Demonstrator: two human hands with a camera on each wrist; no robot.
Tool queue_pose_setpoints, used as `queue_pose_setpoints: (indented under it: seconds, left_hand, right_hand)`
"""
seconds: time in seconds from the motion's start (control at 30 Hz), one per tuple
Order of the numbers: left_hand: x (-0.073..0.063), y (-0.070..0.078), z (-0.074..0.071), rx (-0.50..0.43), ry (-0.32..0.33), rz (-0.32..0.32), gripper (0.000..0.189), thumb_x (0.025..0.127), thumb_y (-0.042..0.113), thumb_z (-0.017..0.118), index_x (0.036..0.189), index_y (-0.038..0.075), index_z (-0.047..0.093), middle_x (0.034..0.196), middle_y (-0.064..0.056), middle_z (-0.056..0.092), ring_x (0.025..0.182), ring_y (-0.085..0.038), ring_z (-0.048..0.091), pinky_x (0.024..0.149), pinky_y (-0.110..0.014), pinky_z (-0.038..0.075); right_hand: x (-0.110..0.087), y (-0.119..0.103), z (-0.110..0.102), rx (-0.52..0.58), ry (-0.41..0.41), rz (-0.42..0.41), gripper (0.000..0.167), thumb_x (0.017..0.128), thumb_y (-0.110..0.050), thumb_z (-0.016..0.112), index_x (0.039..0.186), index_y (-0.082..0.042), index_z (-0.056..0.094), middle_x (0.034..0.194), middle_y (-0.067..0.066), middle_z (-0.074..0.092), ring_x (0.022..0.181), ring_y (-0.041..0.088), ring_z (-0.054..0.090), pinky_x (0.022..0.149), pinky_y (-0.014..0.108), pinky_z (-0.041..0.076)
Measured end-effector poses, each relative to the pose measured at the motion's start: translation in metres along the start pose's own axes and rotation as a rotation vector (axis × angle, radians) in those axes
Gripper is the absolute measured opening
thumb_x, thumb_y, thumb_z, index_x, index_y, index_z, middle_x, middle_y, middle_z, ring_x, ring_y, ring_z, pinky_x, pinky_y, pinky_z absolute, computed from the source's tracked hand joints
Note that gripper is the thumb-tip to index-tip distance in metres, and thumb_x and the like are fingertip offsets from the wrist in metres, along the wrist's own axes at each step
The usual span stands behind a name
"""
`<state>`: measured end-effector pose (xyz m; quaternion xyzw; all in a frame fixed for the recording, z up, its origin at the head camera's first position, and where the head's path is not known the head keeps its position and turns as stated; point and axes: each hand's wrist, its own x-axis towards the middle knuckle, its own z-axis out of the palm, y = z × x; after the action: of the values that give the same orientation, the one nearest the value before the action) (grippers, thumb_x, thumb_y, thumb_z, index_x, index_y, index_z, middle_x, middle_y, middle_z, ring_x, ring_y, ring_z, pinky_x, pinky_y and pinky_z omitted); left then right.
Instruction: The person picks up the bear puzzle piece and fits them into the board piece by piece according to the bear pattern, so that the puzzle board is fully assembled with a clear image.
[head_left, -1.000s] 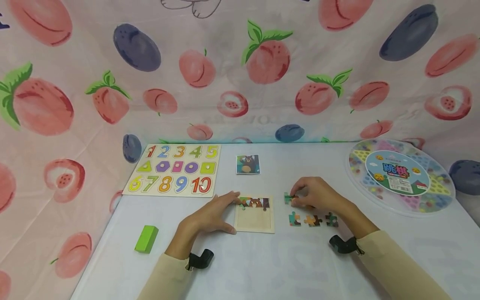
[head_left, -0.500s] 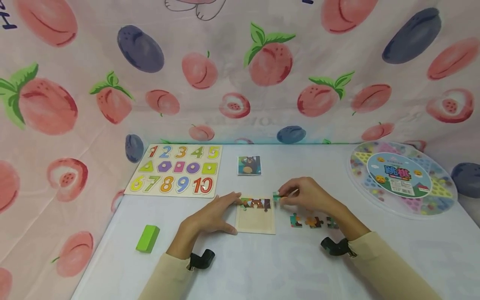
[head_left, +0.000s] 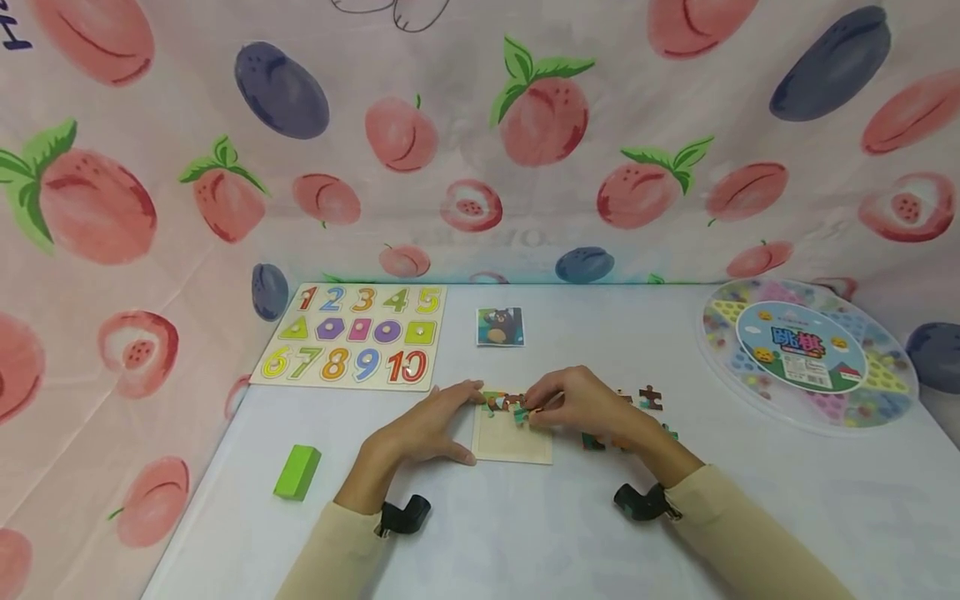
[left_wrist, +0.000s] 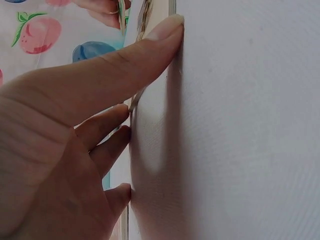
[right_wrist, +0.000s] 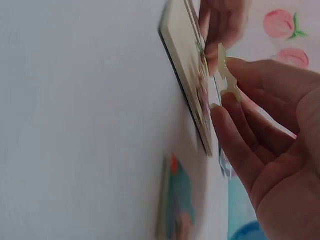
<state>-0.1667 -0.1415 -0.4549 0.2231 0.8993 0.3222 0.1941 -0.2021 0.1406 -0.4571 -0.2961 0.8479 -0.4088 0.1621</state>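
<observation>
Right hand [head_left: 579, 406] pinches piece [head_left: 521, 415]; disc [head_left: 808, 357] reads 跳棋.

The head view looks forward and down from high on the near side, taking in the white table [head_left: 510, 533], both hands and the fruit-print curtain [head_left: 465, 125] beyond. The left wrist camera [head_left: 405, 515] and right wrist camera [head_left: 645, 502] sit on the wrists' inner sides. The left wrist view, rolled sideways, looks very close along the left hand [head_left: 420, 429] toward the far side. The right wrist view, rolled oppositely, looks just as closely past the right hand [head_left: 573, 404]. Both share the wooden puzzle tray [head_left: 513, 446], seen edge-on, with the head view.
</observation>
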Motion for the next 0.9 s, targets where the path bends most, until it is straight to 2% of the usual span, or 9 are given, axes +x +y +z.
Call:
queue_pose_setpoints:
  seconds: [0.3,0.7,0.9]
  left_hand:
    - [0.001,0.0,-0.001,-0.003,-0.003,-0.004,0.078,0.073,0.018,0.092,0.141,0.012,0.055,0.166,-0.006,0.038,0.159,-0.028,0.026,0.134,-0.056,0.012]
    - [0.001,0.0,-0.001,-0.001,0.002,-0.018,0.083,0.072,0.018,0.093,0.144,0.013,0.053,0.165,-0.005,0.041,0.159,-0.027,0.028,0.134,-0.054,0.013]
    - [0.001,0.0,-0.001,-0.004,0.003,-0.025,0.082,0.072,0.019,0.093,0.143,0.014,0.053,0.164,-0.004,0.041,0.159,-0.027,0.028,0.134,-0.053,0.013]
  right_hand:
    - [0.012,-0.009,0.016,-0.005,0.027,-0.075,0.014,0.084,-0.017,0.083,0.097,-0.012,0.081,0.104,0.004,0.08,0.084,0.005,0.07,0.073,0.019,0.06]
    - [0.022,-0.016,0.036,-0.062,0.035,-0.051,0.015,0.083,-0.017,0.085,0.095,-0.01,0.081,0.094,0.001,0.08,0.079,0.001,0.065,0.071,0.014,0.057]
    - [0.025,-0.016,0.04,-0.114,0.05,-0.074,0.013,0.082,-0.017,0.085,0.093,-0.012,0.082,0.093,-0.001,0.079,0.08,0.003,0.065,0.071,0.015,0.056]
